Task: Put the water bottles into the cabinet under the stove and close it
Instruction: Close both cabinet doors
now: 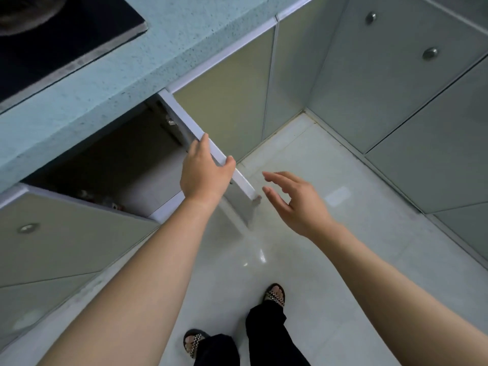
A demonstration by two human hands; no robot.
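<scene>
The cabinet (pixel 118 154) under the stove (pixel 66 35) stands open. Its door (pixel 182 114), likely a stiff, light panel, is best pushed at its free end. The left hand (pixel 203 173) clasps the door's top edge, while the right hand (pixel 295 204) hovers just beside that end, fingers loose, holding nothing. Behind the door, low inside, blurred shapes (pixel 105 203) may be the water bottles; only the left forearm seems to cross the door's swing.

Cabinet (pixel 118 159): open, dark inside.
Door (pixel 182 114): white edge, swung out wide.
Small things (pixel 105 201): low inside, blurry.
</scene>
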